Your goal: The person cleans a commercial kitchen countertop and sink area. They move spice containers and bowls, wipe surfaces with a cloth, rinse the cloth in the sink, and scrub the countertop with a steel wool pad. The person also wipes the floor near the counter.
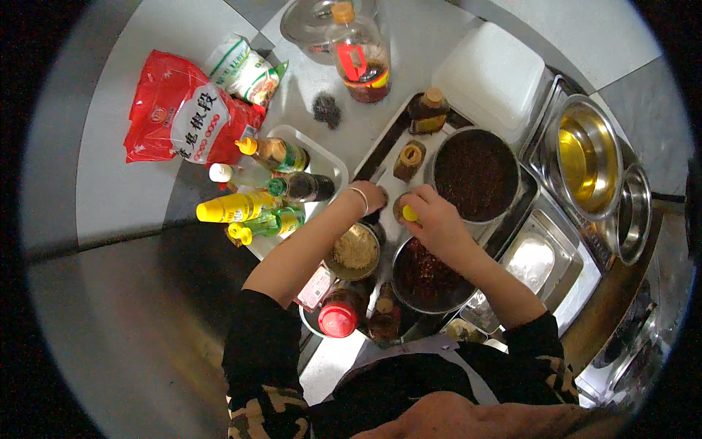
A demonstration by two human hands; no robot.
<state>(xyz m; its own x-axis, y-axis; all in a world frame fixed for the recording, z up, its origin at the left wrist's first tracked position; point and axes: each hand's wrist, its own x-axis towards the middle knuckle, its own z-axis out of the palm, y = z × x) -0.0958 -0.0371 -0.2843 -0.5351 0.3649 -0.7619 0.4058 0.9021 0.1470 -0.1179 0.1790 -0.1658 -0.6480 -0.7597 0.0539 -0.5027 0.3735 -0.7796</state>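
My right hand (433, 215) is closed around the top of a small jar (401, 206) with a yellow cap, above the edge of a round pot of dark red, chunky seasoning (425, 274). To its left, my left hand (370, 197), with a pale band at the wrist, reaches down beside a dark object that its fingers mostly hide; whether it grips this is unclear. A bowl of tan powder (354, 249) stands under my left forearm. Beyond my right hand is a large round pot of dark, granular stuff (476, 175). An opened small bottle (409, 160) stands near both hands.
Several sauce bottles (241, 207) lie in a white tray (340, 164) at left. Behind are a red plastic bag (170, 110), a large plastic bottle (359, 60) and a translucent tub (488, 82). A steel bowl of yellow oil (587, 159) stands right. A red-lidded jar (337, 320) is close to my body.
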